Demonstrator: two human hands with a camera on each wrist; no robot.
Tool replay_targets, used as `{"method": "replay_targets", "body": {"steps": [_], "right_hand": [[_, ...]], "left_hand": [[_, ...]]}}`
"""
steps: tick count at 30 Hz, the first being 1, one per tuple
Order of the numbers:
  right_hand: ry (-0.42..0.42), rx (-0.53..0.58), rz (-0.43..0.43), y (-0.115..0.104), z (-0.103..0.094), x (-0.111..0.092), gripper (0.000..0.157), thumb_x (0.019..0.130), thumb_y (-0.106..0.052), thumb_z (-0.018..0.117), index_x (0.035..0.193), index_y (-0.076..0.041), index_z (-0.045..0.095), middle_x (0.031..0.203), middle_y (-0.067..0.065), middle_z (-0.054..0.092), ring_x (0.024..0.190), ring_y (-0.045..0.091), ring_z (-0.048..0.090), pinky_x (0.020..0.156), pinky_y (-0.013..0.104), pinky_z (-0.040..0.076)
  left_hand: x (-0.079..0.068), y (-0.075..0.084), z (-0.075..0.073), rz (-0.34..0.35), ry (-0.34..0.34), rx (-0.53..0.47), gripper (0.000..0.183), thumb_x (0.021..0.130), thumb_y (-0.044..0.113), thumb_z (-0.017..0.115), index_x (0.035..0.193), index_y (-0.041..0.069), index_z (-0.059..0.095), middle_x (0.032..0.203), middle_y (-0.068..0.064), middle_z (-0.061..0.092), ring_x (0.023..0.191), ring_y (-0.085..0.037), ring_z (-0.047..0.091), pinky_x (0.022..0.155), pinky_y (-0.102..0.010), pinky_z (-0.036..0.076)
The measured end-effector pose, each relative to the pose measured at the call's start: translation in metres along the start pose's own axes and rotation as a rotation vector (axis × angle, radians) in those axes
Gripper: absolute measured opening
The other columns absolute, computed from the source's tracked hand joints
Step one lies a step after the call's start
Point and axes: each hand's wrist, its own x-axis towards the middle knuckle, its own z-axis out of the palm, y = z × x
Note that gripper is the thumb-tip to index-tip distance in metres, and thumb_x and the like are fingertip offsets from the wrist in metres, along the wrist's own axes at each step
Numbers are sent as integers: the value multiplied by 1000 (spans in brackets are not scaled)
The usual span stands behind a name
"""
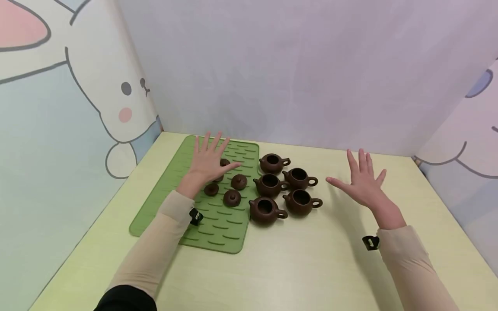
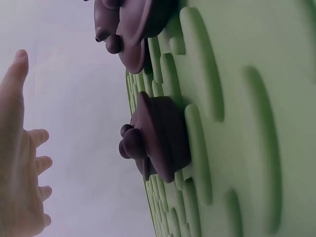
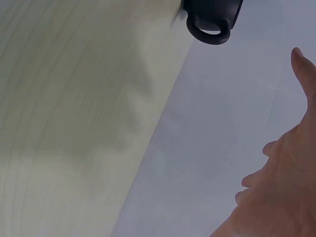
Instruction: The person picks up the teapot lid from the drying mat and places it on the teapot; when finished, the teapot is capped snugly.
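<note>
Hands: While the left hand (image 1: 205, 163) hangs over the mat with its fingers splayed wide, the right hand (image 1: 362, 185) is spread just as wide above the counter (image 1: 303, 268), right of the teapots; both are bare of any load.
Teapots: five dark brown ones stand upright on the counter along the right edge of the green mat (image 1: 237, 244), three nearest it and two farther right, spouts left and handles right; the front one (image 1: 264, 219) is by the mat's edge.
Lids: five show on the mat, among them one toward the front (image 1: 232, 198) and one near the left sleeve (image 1: 211, 189); those in clear view lie knob up.
Progress: judging by the layout, lids and pots are fully set apart; all five pots are open-topped and no lid is seated on any, so any fitting of lids appears not yet done.
Hidden: the left hand partly covers two lids, and more could lie beneath it.
Cut off: the left wrist view crops the upper lid and a spout; the right wrist view crops a pot, leaving mostly its handle.
Hard to tell: whether the front pot touches the mat.
</note>
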Motion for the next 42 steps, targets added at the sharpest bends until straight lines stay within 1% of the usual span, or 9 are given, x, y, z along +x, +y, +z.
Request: {"method": "replay_targets", "body": {"steps": [3, 10, 16, 18, 22, 26, 30, 37, 42], "right_hand": [[-11, 36, -6, -4, -1, -3, 108, 90, -65, 56, 160, -16, -10, 163, 16, -27, 151, 44, -22, 102, 84, -16], [-6, 111, -45, -12, 3, -11, 109, 90, -58, 63, 161, -14, -7, 165, 17, -23, 152, 44, -16, 109, 80, -11], [-29, 172, -60, -21, 4, -16, 110, 89, -55, 67, 161, -18, -8, 166, 13, -23, 152, 48, -9, 113, 77, 10], [-38, 187, -60, -25, 4, -19, 110, 89, -55, 68, 161, -20, -8, 166, 10, -22, 153, 46, -7, 112, 76, 16], [-61, 203, -71, -34, 4, -24, 109, 89, -54, 68, 161, -20, -6, 168, 10, -17, 153, 47, 4, 111, 74, 22], [-81, 219, -91, -43, 3, -29, 104, 91, -51, 68, 162, -15, 1, 169, 15, -7, 151, 48, 12, 113, 72, 22], [-77, 244, -122, -51, 4, -34, 95, 93, -47, 68, 161, -10, 12, 167, 20, 8, 150, 47, 18, 115, 68, 24], [-32, 403, -167, -67, 12, -44, 76, 94, -30, 71, 154, -4, 32, 158, 21, 33, 143, 44, 37, 113, 57, 39], [-11, 490, -162, -80, 16, -53, 61, 94, -25, 71, 146, -5, 45, 147, 19, 48, 128, 40, 56, 101, 46, 53]], "left_hand": [[-4, 0, -3, 15, 2, -16, 98, 87, 80, 43, 162, 28, 5, 170, -3, 0, 156, -33, -9, 124, -58, -11], [-14, 2, -10, 36, -14, -50, 95, 90, 77, 43, 162, 28, 6, 170, -5, 5, 157, -34, -1, 125, -60, 2], [-23, 5, -15, 66, -46, -116, 92, 92, 72, 46, 162, 24, 10, 169, -8, 10, 156, -35, 7, 126, -56, 5], [-27, 5, -17, 76, -49, -143, 91, 93, 69, 49, 162, 21, 13, 169, -9, 12, 156, -36, 10, 126, -56, 10], [-35, 5, -18, 91, -48, -180, 88, 94, 63, 54, 161, 19, 18, 167, -12, 19, 154, -37, 18, 123, -57, 21], [-43, 3, -19, 91, -52, -201, 83, 95, 57, 57, 160, 20, 21, 165, -13, 24, 151, -37, 25, 119, -59, 30], [-51, 0, -20, 64, -81, -240, 74, 97, 49, 59, 158, 18, 30, 163, -13, 30, 149, -38, 31, 114, -59, 37], [-63, -9, -23, 15, -127, -301, 59, 98, 36, 63, 151, 16, 44, 156, -16, 42, 142, -39, 42, 111, -58, 41], [-71, -17, -21, -9, -157, -360, 48, 97, 27, 66, 140, 8, 56, 142, -19, 56, 125, -38, 57, 101, -55, 49]]}}
